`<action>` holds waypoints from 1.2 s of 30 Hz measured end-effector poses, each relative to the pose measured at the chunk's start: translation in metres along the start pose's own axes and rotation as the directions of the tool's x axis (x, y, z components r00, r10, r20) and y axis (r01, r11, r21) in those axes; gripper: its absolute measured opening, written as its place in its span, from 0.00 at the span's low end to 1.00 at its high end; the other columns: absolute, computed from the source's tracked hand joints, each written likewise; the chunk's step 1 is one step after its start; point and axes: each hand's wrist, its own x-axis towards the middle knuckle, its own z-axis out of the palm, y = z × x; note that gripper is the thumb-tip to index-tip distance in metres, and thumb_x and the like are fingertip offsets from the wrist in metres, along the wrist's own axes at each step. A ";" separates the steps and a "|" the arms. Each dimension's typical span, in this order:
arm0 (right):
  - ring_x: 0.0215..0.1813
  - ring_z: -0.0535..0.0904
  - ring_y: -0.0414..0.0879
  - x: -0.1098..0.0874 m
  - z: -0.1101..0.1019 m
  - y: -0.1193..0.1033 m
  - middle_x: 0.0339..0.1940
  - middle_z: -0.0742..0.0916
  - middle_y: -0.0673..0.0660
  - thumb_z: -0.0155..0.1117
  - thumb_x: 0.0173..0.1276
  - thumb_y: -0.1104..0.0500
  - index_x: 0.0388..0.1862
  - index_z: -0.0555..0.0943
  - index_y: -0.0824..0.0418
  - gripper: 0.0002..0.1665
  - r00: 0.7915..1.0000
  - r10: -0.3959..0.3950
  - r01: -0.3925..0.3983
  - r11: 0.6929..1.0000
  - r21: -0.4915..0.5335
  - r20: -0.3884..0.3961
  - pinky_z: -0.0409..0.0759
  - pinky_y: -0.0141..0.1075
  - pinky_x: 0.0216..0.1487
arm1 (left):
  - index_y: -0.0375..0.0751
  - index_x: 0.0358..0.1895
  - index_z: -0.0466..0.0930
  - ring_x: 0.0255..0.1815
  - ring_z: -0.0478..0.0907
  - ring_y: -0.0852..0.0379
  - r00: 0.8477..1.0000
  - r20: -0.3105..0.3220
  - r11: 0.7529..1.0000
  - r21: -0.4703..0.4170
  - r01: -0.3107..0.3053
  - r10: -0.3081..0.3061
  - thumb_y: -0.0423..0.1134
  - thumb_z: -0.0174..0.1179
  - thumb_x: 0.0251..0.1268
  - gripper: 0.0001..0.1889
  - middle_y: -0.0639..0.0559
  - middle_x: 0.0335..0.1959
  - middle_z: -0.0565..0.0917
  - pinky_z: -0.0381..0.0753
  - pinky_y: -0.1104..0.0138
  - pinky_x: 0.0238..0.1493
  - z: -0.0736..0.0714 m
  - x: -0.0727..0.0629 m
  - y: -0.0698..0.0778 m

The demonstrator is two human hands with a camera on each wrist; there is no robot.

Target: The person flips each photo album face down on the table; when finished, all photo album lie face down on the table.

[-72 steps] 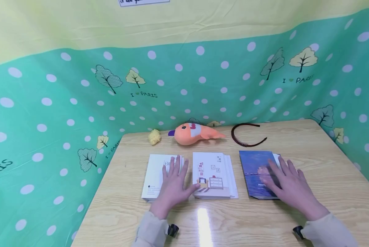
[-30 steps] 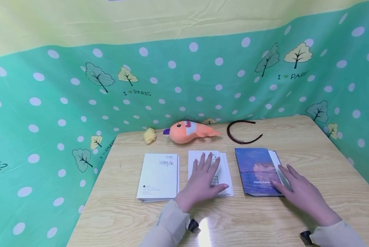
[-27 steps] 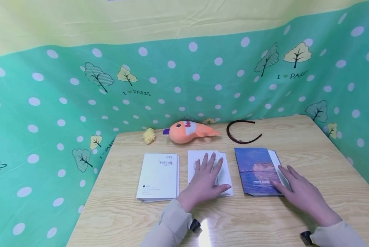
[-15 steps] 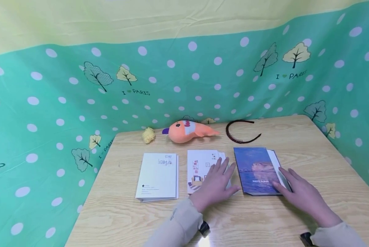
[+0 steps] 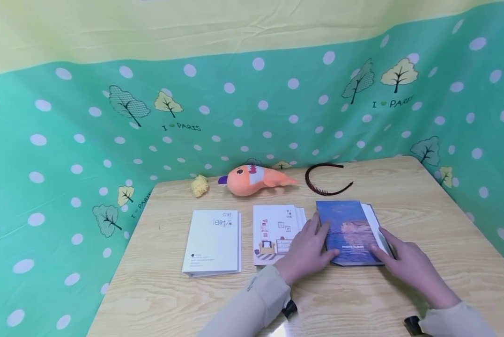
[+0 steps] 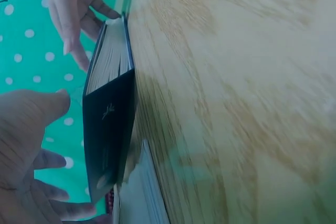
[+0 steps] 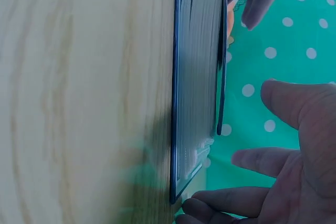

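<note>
A blue photo album (image 5: pixel 353 229) lies flat on a wooden table (image 5: pixel 172 304), right of its middle and short of its far edge, with its spine (image 6: pixel 107 129) toward the table's left edge. Its front cover sits slightly skewed, so we see a white strip of pages along the right.

A person's two hands frame it. The left hand (image 5: pixel 307 250) is beside the spine, thumb and fingers spread, not pinching. The right hand (image 5: pixel 410 260) is at the page side, thumb toward the cover and fingers apart lower down. From the right wrist, we see a gap between that thumb and the album; whether any fingertips touch, we cannot tell. We judge the hands are set on opposite sides to steady or square it.

Toward the table's left edge, a picture-covered book (image 5: pixel 273 229) and then a white book (image 5: pixel 214 243) share its row, spaced apart, probably so each can be reached alone. Nearer the far edge we find a yellow fuzzy ball (image 5: pixel 199 186), an orange plush toy (image 5: pixel 248 181) and a dark headband (image 5: pixel 325 193), seemingly kept out of the way. A green dotted curtain (image 5: pixel 214 100) hangs behind.
</note>
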 end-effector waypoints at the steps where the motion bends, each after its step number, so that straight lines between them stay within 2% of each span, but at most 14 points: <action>1: 0.55 0.71 0.79 0.000 0.000 -0.001 0.56 0.73 0.84 0.51 0.72 0.36 0.72 0.59 0.75 0.49 1.000 0.008 -0.008 1.000 0.001 0.005 0.70 0.68 0.51 | 0.43 0.77 0.55 0.75 0.55 0.43 1.000 -0.006 1.000 -0.011 0.008 -0.008 0.64 0.49 0.69 0.41 0.36 0.78 0.46 0.68 0.57 0.66 0.001 0.001 0.001; 4: 0.57 0.68 0.80 0.001 -0.001 -0.002 0.58 0.71 0.85 0.50 0.72 0.34 0.73 0.58 0.75 0.50 0.999 0.043 -0.043 0.999 0.001 0.030 0.69 0.69 0.52 | 0.43 0.76 0.56 0.73 0.59 0.43 0.999 -0.016 0.999 -0.030 0.034 -0.034 0.63 0.52 0.67 0.41 0.35 0.78 0.45 0.75 0.58 0.61 0.002 0.005 0.004; 8: 0.60 0.64 0.81 0.001 -0.003 -0.005 0.62 0.68 0.84 0.47 0.72 0.32 0.73 0.56 0.75 0.52 0.993 0.100 -0.101 0.995 0.009 0.065 0.67 0.70 0.53 | 0.42 0.76 0.56 0.71 0.63 0.45 0.998 0.001 0.996 -0.057 0.071 -0.071 0.63 0.56 0.65 0.43 0.36 0.78 0.45 0.77 0.61 0.57 0.002 0.009 0.010; 14: 0.59 0.65 0.81 0.000 -0.005 -0.009 0.61 0.69 0.84 0.47 0.73 0.33 0.72 0.56 0.77 0.51 0.991 0.122 -0.123 0.992 0.019 0.053 0.68 0.70 0.52 | 0.40 0.75 0.58 0.72 0.60 0.46 0.995 0.038 0.995 -0.038 0.094 -0.093 0.65 0.57 0.62 0.46 0.36 0.78 0.42 0.77 0.65 0.57 0.004 0.013 0.017; 19: 0.58 0.64 0.83 0.000 -0.006 -0.011 0.61 0.68 0.85 0.47 0.72 0.33 0.72 0.51 0.80 0.55 0.989 0.139 -0.140 0.990 0.028 0.052 0.68 0.71 0.51 | 0.44 0.74 0.61 0.72 0.61 0.46 0.993 0.057 0.994 -0.045 0.105 -0.102 0.66 0.59 0.60 0.45 0.37 0.78 0.44 0.76 0.64 0.58 0.007 0.016 0.019; 28: 0.61 0.62 0.82 0.004 -0.009 -0.008 0.61 0.67 0.86 0.47 0.73 0.34 0.73 0.43 0.81 0.57 0.978 0.180 -0.194 0.972 0.135 0.108 0.65 0.71 0.54 | 0.46 0.75 0.61 0.73 0.60 0.45 0.992 0.077 0.992 -0.070 0.104 -0.098 0.68 0.60 0.57 0.46 0.37 0.78 0.46 0.74 0.62 0.61 0.012 0.018 0.022; 36: 0.66 0.48 0.84 0.006 -0.013 -0.004 0.69 0.50 0.87 0.46 0.75 0.36 0.75 0.32 0.76 0.57 0.961 0.228 -0.262 0.928 0.265 0.154 0.53 0.73 0.61 | 0.47 0.75 0.61 0.69 0.65 0.43 0.990 0.096 0.994 -0.021 0.109 -0.106 0.70 0.59 0.56 0.47 0.39 0.78 0.49 0.75 0.63 0.59 0.012 0.019 0.028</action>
